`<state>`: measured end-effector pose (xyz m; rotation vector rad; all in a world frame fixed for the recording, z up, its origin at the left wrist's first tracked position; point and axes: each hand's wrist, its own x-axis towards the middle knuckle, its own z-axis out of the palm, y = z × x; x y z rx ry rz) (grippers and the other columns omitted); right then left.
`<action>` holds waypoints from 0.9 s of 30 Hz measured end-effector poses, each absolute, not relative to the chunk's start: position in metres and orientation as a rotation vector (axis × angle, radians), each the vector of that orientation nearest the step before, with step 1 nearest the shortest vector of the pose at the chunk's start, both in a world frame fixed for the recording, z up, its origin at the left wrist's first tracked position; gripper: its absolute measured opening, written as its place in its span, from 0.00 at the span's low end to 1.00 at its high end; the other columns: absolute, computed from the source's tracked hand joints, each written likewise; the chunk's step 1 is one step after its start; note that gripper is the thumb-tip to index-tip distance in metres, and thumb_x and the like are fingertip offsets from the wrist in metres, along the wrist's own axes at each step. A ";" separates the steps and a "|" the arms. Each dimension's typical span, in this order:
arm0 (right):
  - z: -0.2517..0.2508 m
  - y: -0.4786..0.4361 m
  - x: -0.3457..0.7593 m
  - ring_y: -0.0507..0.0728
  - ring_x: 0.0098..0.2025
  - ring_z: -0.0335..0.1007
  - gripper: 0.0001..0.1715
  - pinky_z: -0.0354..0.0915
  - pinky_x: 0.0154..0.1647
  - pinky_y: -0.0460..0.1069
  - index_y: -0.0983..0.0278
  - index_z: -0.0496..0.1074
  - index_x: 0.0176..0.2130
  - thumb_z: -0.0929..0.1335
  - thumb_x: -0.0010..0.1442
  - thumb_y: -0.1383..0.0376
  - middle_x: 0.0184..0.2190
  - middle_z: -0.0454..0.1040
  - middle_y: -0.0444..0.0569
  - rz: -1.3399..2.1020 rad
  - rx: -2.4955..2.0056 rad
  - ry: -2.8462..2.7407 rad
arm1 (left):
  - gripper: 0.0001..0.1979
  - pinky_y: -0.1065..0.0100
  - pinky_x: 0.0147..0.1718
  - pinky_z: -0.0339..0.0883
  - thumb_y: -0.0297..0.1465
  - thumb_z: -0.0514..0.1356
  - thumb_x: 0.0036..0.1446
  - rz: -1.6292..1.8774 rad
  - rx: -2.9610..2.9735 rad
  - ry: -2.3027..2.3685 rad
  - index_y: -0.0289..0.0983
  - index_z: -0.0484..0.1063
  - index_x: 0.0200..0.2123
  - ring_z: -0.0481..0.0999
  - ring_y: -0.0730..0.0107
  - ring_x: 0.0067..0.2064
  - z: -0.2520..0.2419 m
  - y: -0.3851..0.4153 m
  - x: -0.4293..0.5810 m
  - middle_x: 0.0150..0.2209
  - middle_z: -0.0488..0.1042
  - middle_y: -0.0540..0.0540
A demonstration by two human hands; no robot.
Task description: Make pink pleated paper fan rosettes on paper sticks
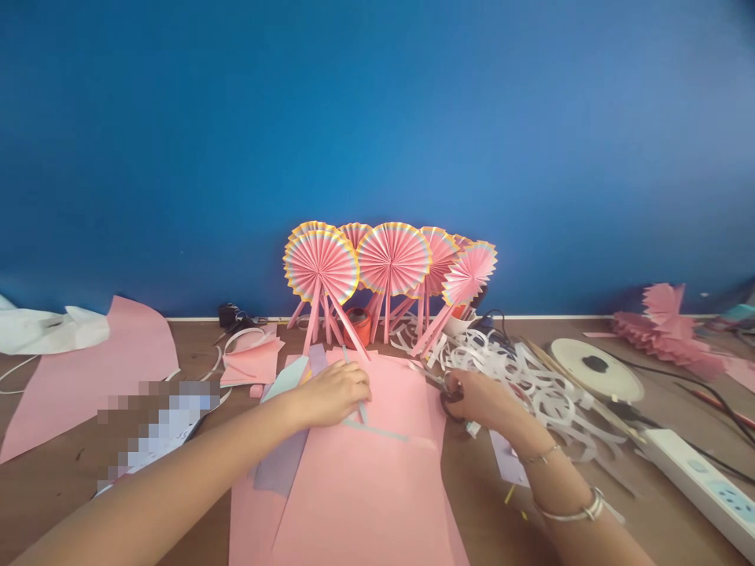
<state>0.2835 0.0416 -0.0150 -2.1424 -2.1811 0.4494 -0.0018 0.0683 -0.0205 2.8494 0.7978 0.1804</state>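
Observation:
My left hand (336,393) is closed over the pink paper, its fingers pinched round a narrow pale blue paper strip (362,413) that shows above and below them. Another thin pale strip (381,431) lies across the large pink paper sheet (366,487) beneath. In my right hand (480,397) is a pair of scissors (435,378), fingers in the dark handles and blades toward the left. Lilac paper (283,460) and pale blue paper (286,379) stick out left of the pink sheet.
Several pink pleated paper fans (394,259) stand by the blue wall (377,118). Curled white strips (531,377) heap at right, near a cream round lid (595,369), a power strip (701,479) and dark cables. A partly blurred phone-like object (171,417) lies at left.

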 end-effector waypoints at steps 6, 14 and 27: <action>-0.017 0.046 0.293 0.52 0.25 0.66 0.04 0.52 0.23 0.44 0.63 0.71 0.27 0.69 0.45 0.69 0.23 0.73 0.43 0.669 -2.057 -2.132 | 0.04 0.68 0.40 0.60 0.26 0.61 0.53 0.150 2.817 0.831 0.37 0.71 0.26 0.69 0.66 0.41 -0.022 0.069 0.004 0.35 0.72 0.48; -0.006 0.022 0.230 0.57 0.42 0.72 0.17 0.66 0.39 0.48 0.61 0.75 0.43 0.69 0.53 0.60 0.43 0.77 0.49 0.736 -1.625 -2.022 | 0.08 0.62 0.42 0.59 0.24 0.53 0.58 0.312 2.743 1.040 0.37 0.71 0.30 0.70 0.63 0.39 0.007 0.050 0.025 0.30 0.74 0.48; 0.014 0.015 0.263 0.53 0.20 0.67 0.11 0.62 0.21 0.47 0.63 0.74 0.26 0.63 0.55 0.65 0.19 0.73 0.44 0.862 -1.747 -1.867 | 0.11 0.65 0.38 0.60 0.28 0.56 0.57 0.542 2.375 1.347 0.42 0.78 0.29 0.74 0.65 0.37 0.033 0.039 0.003 0.33 0.80 0.51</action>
